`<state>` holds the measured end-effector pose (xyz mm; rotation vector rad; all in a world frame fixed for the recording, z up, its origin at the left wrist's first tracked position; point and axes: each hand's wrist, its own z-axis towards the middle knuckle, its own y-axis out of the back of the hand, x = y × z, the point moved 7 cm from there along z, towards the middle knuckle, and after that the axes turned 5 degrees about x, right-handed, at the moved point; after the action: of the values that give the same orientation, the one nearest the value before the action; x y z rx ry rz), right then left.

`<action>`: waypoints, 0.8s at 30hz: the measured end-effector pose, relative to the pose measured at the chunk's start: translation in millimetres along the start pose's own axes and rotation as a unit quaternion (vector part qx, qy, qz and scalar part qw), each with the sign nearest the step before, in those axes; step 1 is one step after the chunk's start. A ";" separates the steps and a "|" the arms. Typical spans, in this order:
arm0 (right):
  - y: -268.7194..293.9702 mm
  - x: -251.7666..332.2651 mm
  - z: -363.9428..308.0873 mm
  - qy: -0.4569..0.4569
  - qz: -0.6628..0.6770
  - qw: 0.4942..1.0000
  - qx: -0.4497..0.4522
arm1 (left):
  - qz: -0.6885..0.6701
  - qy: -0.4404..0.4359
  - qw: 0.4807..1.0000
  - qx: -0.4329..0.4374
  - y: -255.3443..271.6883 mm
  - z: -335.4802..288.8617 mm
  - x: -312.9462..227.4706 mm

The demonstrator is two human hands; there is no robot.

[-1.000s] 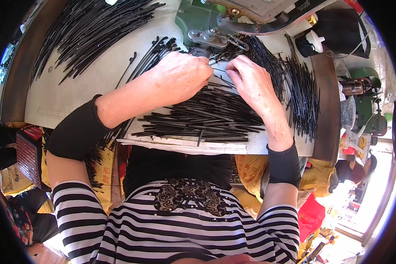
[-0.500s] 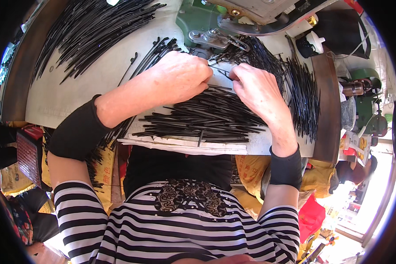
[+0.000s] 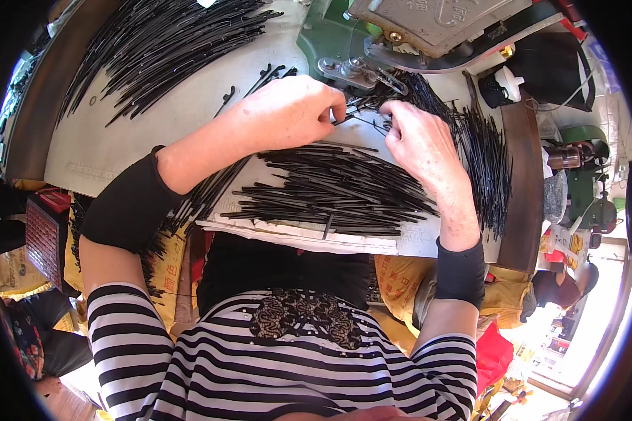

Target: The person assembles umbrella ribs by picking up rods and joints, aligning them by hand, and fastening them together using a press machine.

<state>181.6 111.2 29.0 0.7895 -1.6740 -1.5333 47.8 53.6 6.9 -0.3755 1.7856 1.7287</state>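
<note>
Beside the green machine [image 3: 323, 38], my left hand [image 3: 295, 112] is curled, thumb and forefinger closed on a thin black strip [image 3: 365, 122] that reaches toward my right hand [image 3: 423, 144]. The right forefinger stands apart from its thumb, near the strip's end, its tip slightly blurred. Below the machine's metal lever [image 3: 347, 70] the strips tangle between my hands. A broad pile of straight black strips [image 3: 337, 186] lies on the table nearest me, below both hands. A narrower bundle [image 3: 214, 179] runs beneath my left forearm.
A large heap of black strips [image 3: 168, 49] covers the table's far left, and another bundle [image 3: 484, 168] lies on the right. Wooden edging [image 3: 523, 189] borders the pale table [image 3: 84, 151]. A black container with a white top [image 3: 505, 84] stands at the far right. Yellow sacks [image 3: 400, 281] are below.
The right forefinger has lifted away from its thumb, and the strip between my hands shows more openly. The whole view has shifted slightly, with the table contents lower and farther right.
</note>
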 end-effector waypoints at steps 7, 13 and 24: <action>14.5 -23.8 -0.3 -0.083 0.154 0.981 -0.084 | -0.072 0.007 0.997 -0.001 1.6 6.9 16.5; 6.6 -25.3 1.4 -0.079 0.223 0.963 -0.128 | -0.193 0.033 0.980 0.033 -2.5 12.6 27.2; -33.3 -4.2 13.9 -0.088 0.464 0.881 -0.044 | -0.425 0.063 0.903 0.035 -1.5 9.4 35.6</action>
<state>171.3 118.9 -5.0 -0.2352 -1.7032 -0.9752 23.6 70.1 -15.3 -1.0693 1.4198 1.0236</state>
